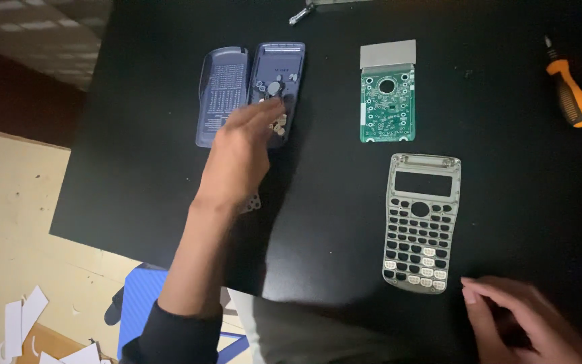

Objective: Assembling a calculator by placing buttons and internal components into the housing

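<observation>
Black worktop [345, 202] is seen from the head camera, with the parts of a taken-apart calculator spread across it. The left hand [240, 152] is stretched forward with its fingers loosely extended, open and gripping nothing, the fingertips laid on small pale buttons [279, 125] gathered in the blue back shell [279, 74]. Just beside that shell, to its left, a blue cover [220, 94] is laid flat, the two touching or nearly so. A small pale piece [252, 203] is partly hidden under the left wrist; what it is cannot be told. Well apart to the right, a green circuit board [388, 101] with a grey strip at its top is set down. Below the board, the grey front panel [421, 222] is placed face up, most key holes empty, with a few pale keys seated in its lowest rows. The right hand [523, 320] is rested on the worktop near the panel's lower right corner, fingers loosely curled, holding nothing. An orange-handled screwdriver [569, 87] is left near the right edge. A metal piece [300, 13] is seen at the top edge.
</observation>
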